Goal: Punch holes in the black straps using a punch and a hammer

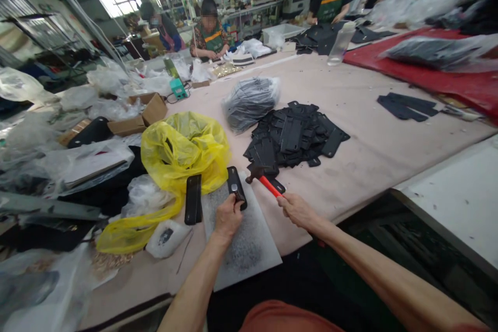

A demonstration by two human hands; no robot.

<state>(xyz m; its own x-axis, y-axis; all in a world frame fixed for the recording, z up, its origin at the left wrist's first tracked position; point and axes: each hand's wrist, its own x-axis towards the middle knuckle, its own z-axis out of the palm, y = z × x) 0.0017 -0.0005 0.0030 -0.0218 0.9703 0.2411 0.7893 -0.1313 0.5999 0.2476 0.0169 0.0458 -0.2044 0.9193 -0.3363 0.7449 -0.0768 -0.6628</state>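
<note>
My right hand is wrapped round the red handle of a hammer, its dark head raised just right of a black strap-like piece. That piece lies on a pale, speckled board. Over it, my left hand is closed on what looks like a short metal punch with a bright top; its lower end is hidden. Left of the board are two overlapping black pieces. Beyond the hammer rises a heap of similar black pieces.
A yellow plastic bag lies left of the board, near a white block-like thing. A clear bag of dark pieces sits behind. A bottle stands farther back by a red sheet. Several people work across the table.
</note>
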